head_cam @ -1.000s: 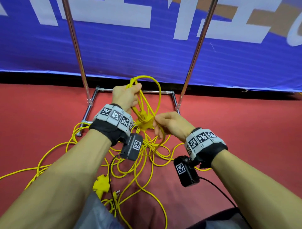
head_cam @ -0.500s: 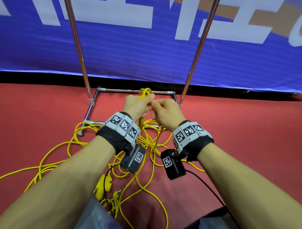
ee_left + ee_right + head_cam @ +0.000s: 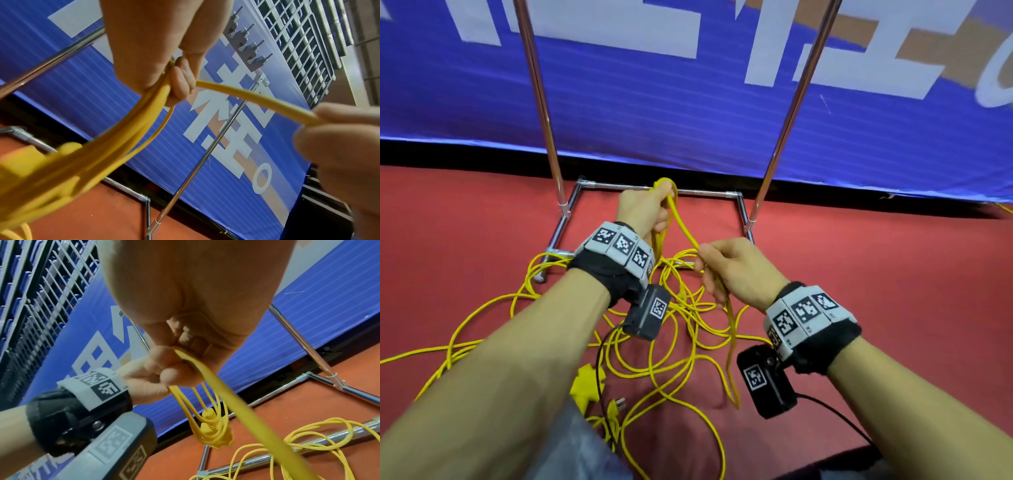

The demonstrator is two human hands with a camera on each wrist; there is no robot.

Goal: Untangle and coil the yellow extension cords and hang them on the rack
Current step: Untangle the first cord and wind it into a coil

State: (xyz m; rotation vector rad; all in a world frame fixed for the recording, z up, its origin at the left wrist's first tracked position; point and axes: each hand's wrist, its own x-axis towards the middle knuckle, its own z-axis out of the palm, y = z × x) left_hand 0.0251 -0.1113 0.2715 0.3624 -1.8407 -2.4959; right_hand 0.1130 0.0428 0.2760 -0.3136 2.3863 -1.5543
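At frame centre, left hand (image 3: 643,212) grips gathered cord loops (image 3: 659,240); right hand (image 3: 736,270), lower right, pinches the cord strand (image 3: 685,229) running diagonally between both hands.

Red floor (image 3: 893,274) meets a blue banner (image 3: 688,113) with white lettering.

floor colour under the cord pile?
Red floor, plain, no pattern; the yellow cords lie tangled on it. Shows best in the head view.
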